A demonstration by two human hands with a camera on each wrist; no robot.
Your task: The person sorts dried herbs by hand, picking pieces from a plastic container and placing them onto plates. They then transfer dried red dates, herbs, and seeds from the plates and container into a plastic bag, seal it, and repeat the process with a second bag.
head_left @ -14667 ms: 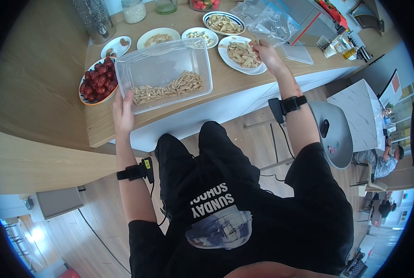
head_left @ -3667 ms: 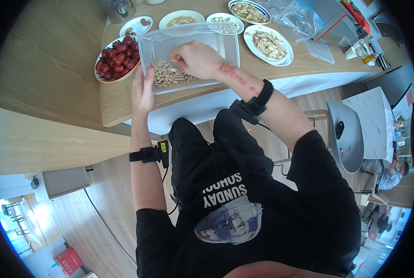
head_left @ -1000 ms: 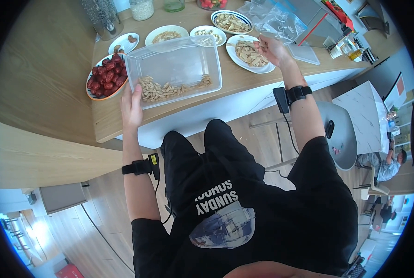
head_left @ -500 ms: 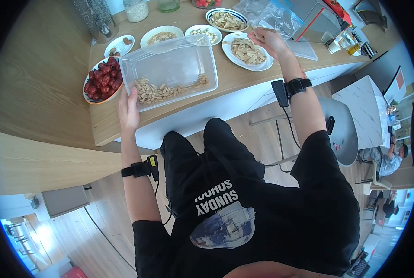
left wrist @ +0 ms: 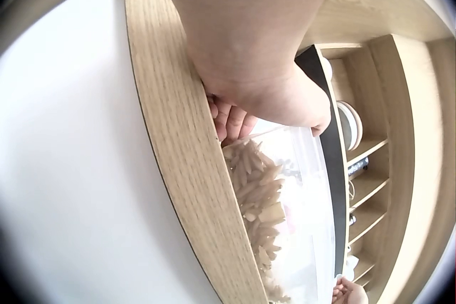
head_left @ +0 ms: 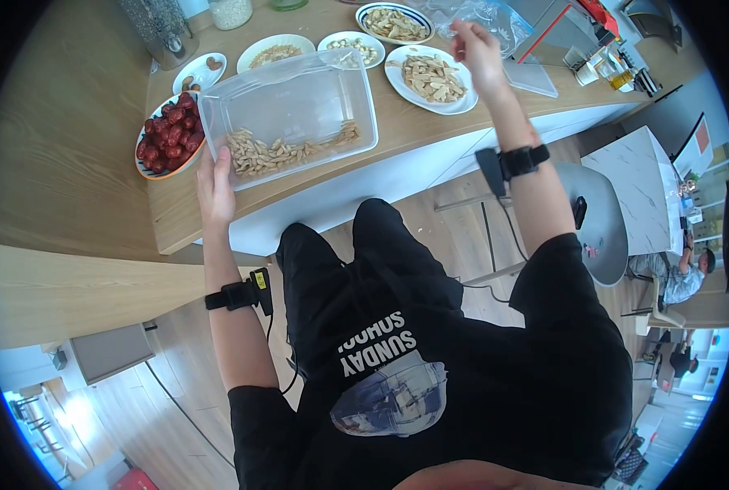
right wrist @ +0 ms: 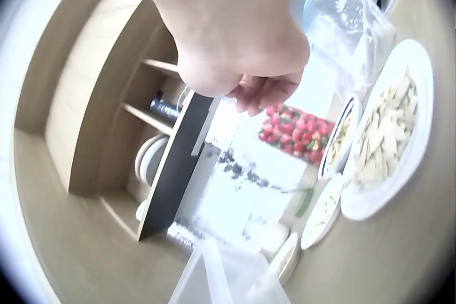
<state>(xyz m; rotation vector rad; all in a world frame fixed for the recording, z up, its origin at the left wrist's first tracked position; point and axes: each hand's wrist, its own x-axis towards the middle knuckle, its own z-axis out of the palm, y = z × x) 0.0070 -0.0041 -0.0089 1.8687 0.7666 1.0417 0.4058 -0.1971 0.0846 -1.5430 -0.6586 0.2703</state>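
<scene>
In the head view my left hand [head_left: 216, 189] grips the left wall of a clear plastic box [head_left: 299, 98], thumb inside and fingers below. The box tilts toward me; pale, spindle-shaped pieces [head_left: 268, 157] heap along its near side. In the left wrist view a flatter slice [left wrist: 272, 213] lies among them. My right hand [head_left: 480, 59] is raised past the right edge of a white plate [head_left: 395, 80] bearing pale dried slices [head_left: 431, 78]. In the right wrist view its curled fingers [right wrist: 267, 94] hide their tips; I cannot tell whether they hold anything.
Red dates [head_left: 168, 139] fill a bowl left of the box. Behind stand small dishes, among them a blue-rimmed bowl [head_left: 393, 24] of slices. Plastic bags [head_left: 495, 28] and a flat clear lid [head_left: 532, 77] lie right. A grey chair [head_left: 597, 212] stands right of me.
Since 3.7 s ago my right hand has left the box and gone over the plate of slices. In the last half second it has risen off the plate, fingers curled. My left hand keeps its grip.
</scene>
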